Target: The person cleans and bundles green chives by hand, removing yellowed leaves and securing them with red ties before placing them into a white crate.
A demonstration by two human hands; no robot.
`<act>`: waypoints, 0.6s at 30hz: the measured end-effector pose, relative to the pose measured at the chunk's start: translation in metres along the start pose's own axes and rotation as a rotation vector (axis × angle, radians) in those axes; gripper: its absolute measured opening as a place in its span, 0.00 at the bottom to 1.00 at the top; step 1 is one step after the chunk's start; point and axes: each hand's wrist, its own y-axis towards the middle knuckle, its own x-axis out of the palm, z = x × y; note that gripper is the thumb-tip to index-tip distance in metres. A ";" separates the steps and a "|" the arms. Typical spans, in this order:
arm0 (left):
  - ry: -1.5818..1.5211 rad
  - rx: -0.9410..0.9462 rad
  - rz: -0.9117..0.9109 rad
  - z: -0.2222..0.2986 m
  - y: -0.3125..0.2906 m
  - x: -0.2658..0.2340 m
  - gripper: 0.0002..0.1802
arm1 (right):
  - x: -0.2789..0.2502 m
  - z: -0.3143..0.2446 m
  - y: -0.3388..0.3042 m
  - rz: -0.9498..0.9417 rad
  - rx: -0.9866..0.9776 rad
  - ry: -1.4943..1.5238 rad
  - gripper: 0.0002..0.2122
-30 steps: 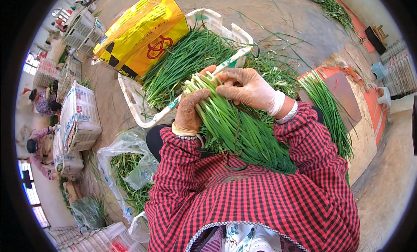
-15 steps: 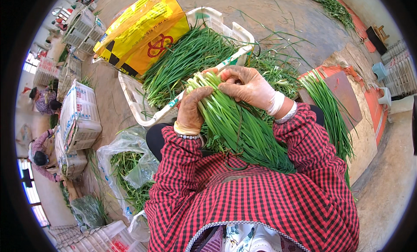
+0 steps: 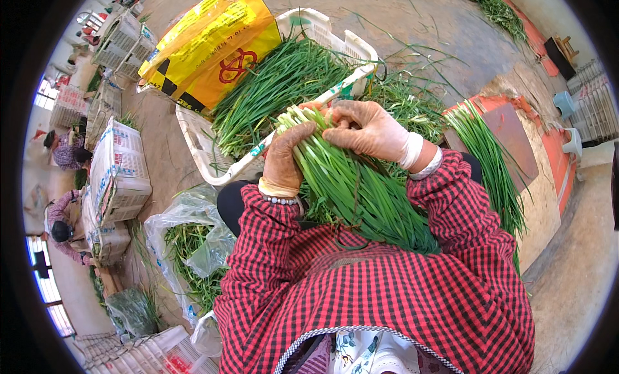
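A thick bunch of green garlic chives [image 3: 371,197] lies slantwise over my lap, its pale stem ends pointing away from me and its leaf tips toward my right forearm. My left hand [image 3: 282,163], in a soiled glove, wraps round the pale end and grips it. Over the stems beside it, my right hand [image 3: 379,134] is closed, thumb and forefinger pinched together; what lies between them is too small to make out. Just beyond both hands stands a white plastic crate [image 3: 196,145] holding more loose chives [image 3: 287,84].
A yellow printed bag [image 3: 219,48] leans in the crate. Loose greens [image 3: 409,110] litter the floor beyond. To my right, another chive bunch [image 3: 487,155] lies by a reddish-brown board [image 3: 511,142]. A clear plastic bag [image 3: 216,245] of greens sits left. Two people work by stacked crates [image 3: 119,171].
My right hand has shifted slightly along the stems, its fingers curling a little differently. The left hand keeps its hold, and the bunch stays nearly in place.
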 end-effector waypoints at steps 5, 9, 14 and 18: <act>0.077 0.023 0.017 0.003 0.000 0.006 0.22 | -0.006 -0.017 0.004 -0.187 0.045 -0.076 0.19; 0.096 0.020 0.046 0.009 0.002 0.005 0.21 | -0.008 -0.040 0.003 -0.222 0.244 -0.333 0.21; 0.212 0.118 0.050 0.041 0.009 0.008 0.19 | -0.008 -0.058 0.019 -0.207 -0.229 -0.872 0.13; 0.302 0.269 0.088 0.091 0.007 0.014 0.18 | -0.008 -0.077 0.024 -0.252 -0.278 -0.917 0.10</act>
